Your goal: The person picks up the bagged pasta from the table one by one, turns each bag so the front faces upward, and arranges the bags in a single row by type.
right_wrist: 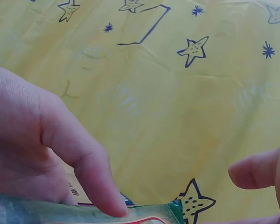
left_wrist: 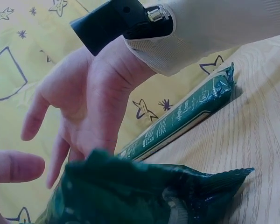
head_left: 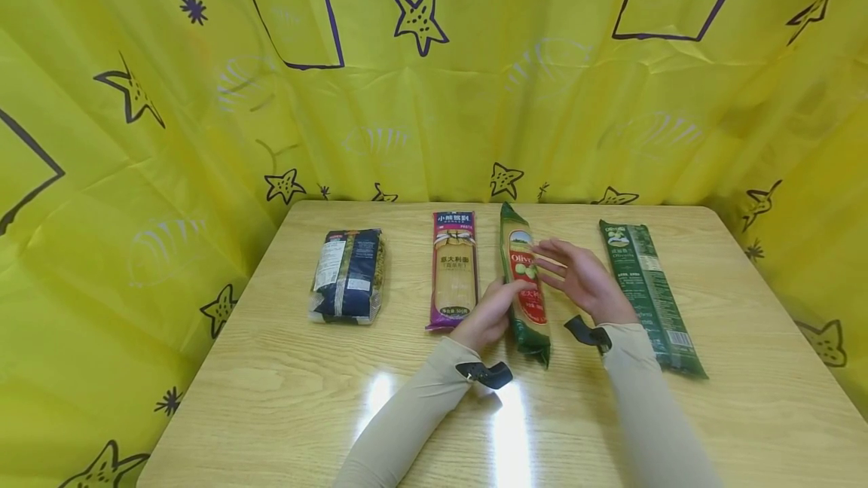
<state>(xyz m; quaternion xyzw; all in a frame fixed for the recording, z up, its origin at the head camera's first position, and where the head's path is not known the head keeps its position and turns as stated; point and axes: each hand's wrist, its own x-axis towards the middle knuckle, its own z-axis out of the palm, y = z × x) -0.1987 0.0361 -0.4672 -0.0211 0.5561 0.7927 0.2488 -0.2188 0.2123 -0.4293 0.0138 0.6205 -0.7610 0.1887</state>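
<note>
A long green pack of pasta [head_left: 527, 277] with a red and tan label stands tilted in the middle of the table. My left hand [head_left: 490, 315] grips its left edge, thumb across the front; the other fingers are mostly hidden behind the pack. In the right wrist view, a digit of the left hand [right_wrist: 74, 144] presses on the pack [right_wrist: 84, 214]. My right hand [head_left: 583, 277] is at the pack's right side, fingers extended and spread, palm facing it. The left wrist view shows the right hand [left_wrist: 95, 98] beyond the green pack [left_wrist: 130, 191], apart from it.
Left of the held pack lies a purple-ended pasta pack [head_left: 454, 269], and farther left a dark blue bag [head_left: 348, 276]. Another green pack [head_left: 651, 296] lies slanted beyond the right wrist. A yellow patterned curtain [head_left: 434, 119] surrounds the wooden table [head_left: 271, 398] at the back and sides.
</note>
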